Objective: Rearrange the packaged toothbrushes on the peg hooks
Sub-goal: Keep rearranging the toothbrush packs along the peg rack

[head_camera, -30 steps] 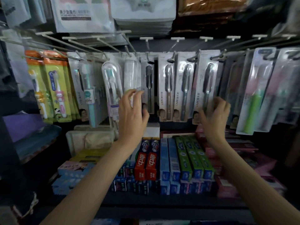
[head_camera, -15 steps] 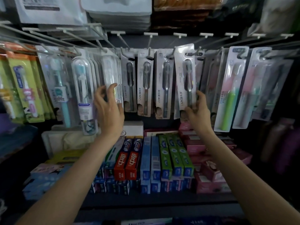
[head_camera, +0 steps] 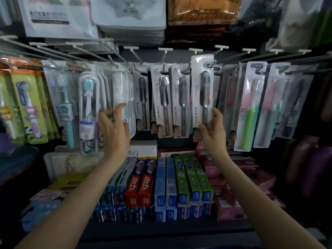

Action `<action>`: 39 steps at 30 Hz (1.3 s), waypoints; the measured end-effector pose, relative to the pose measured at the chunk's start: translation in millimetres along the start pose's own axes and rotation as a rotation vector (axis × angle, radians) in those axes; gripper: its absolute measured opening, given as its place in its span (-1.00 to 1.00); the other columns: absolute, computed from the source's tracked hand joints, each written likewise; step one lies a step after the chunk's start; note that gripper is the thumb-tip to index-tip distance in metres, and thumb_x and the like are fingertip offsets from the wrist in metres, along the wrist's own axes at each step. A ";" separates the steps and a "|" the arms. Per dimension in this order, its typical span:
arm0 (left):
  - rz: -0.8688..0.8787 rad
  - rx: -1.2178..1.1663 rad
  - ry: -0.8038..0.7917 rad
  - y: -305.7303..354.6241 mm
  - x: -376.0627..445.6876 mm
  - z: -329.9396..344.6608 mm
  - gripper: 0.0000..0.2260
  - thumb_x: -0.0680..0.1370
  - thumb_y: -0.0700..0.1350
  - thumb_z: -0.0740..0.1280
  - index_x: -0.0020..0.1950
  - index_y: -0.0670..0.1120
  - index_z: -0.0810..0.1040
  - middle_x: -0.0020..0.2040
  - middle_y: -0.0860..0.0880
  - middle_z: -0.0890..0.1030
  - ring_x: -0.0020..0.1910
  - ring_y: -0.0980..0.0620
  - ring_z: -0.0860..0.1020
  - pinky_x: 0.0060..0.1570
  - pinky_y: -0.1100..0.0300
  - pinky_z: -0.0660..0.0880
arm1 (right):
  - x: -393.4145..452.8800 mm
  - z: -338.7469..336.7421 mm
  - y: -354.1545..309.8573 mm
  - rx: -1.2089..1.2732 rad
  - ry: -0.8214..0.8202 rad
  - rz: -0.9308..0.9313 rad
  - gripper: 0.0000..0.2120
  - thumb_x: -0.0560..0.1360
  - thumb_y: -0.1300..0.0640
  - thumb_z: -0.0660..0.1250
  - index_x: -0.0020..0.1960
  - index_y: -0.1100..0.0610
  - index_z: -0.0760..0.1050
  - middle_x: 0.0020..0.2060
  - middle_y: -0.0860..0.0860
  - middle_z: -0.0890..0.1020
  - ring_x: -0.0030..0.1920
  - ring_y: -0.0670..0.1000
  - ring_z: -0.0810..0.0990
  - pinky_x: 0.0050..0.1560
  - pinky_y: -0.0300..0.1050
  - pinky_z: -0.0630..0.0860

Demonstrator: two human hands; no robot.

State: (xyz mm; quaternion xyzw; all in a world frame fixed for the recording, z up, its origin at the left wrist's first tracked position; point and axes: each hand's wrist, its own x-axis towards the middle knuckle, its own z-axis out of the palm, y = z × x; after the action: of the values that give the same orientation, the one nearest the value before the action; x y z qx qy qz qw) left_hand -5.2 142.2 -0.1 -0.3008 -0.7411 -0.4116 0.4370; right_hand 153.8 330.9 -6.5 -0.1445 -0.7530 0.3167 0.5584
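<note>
While both forearms reach up over the shelf (head_camera: 161, 232) of boxed toothpaste (head_camera: 181, 178), the left hand (head_camera: 115, 130) curls its fingers round the lower edge of a clear-cased toothbrush pack (head_camera: 122, 90) hanging in a bunch on its peg hook (head_camera: 115, 59). Further right, the right hand (head_camera: 212, 131) pinches the bottom of an LMK toothbrush pack (head_camera: 203, 94) between thumb and fingers, holding it upright and raised above its neighbours (head_camera: 180, 101), its hang hole level with the tip of a peg hook (head_camera: 212, 64); whether it is on the hook is unclear. Behind hang green-handled packs (head_camera: 248, 108) to the right and yellow-green children's packs (head_camera: 27, 105) to the left.
</note>
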 end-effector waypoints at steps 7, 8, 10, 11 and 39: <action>0.008 -0.014 -0.014 -0.2 -1.9 3.4 -0.52 0.46 -0.38 0.29 0.30 -0.01 0.36 0.15 -0.30 0.35 0.09 -0.24 0.40 -0.01 0.16 0.35 | -2.2 -1.1 -1.5 -0.183 0.102 0.012 -0.44 0.53 0.38 0.12 0.49 0.15 0.07 0.14 0.17 0.48 0.08 0.11 0.48 0.03 -0.23 0.35; 0.004 -0.013 -0.017 0.2 -1.9 3.1 -0.53 0.46 -0.38 0.29 0.30 -0.02 0.37 0.16 -0.29 0.35 0.10 -0.23 0.40 0.00 0.16 0.35 | -1.9 -3.3 -2.5 -0.249 0.119 0.015 -0.42 0.53 0.39 0.11 0.49 0.13 0.06 0.19 0.18 0.43 0.12 0.14 0.44 0.04 -0.15 0.36; 0.003 -0.012 -0.022 1.0 -2.4 2.0 -0.54 0.47 -0.38 0.29 0.31 -0.03 0.38 0.16 -0.29 0.34 0.11 -0.23 0.40 0.02 0.17 0.34 | -1.7 -8.1 -4.0 -0.463 0.164 -0.033 -0.42 0.51 0.40 0.12 0.48 0.12 0.11 0.14 0.21 0.43 0.06 0.20 0.44 -0.03 0.00 0.40; 0.006 -0.011 -0.023 0.8 -2.2 1.2 -0.54 0.47 -0.39 0.29 0.30 -0.03 0.38 0.17 -0.30 0.34 0.11 -0.24 0.39 0.03 0.16 0.34 | -1.6 -9.9 -5.3 -0.582 0.174 -0.077 -0.43 0.50 0.39 0.14 0.47 0.12 0.13 0.11 0.23 0.45 0.02 0.23 0.45 -0.05 0.06 0.41; 0.043 -0.121 -0.033 -23.5 0.1 1.0 -0.53 0.48 -0.35 0.27 0.25 0.09 0.28 0.21 -0.29 0.32 0.17 -0.19 0.36 0.03 0.14 0.41 | 14.2 103.8 -58.9 -0.515 -0.092 -0.276 -0.41 0.50 0.36 0.20 0.48 0.13 0.14 -0.02 0.19 0.52 -0.20 0.16 0.53 -0.26 -0.01 0.52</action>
State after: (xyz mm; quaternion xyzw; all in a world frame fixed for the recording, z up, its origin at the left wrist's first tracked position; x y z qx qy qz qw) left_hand -24.5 131.8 -8.5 -0.3491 -0.7154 -0.4412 0.4143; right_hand 60.2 261.6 23.5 -0.1633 -0.8457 0.0424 0.5063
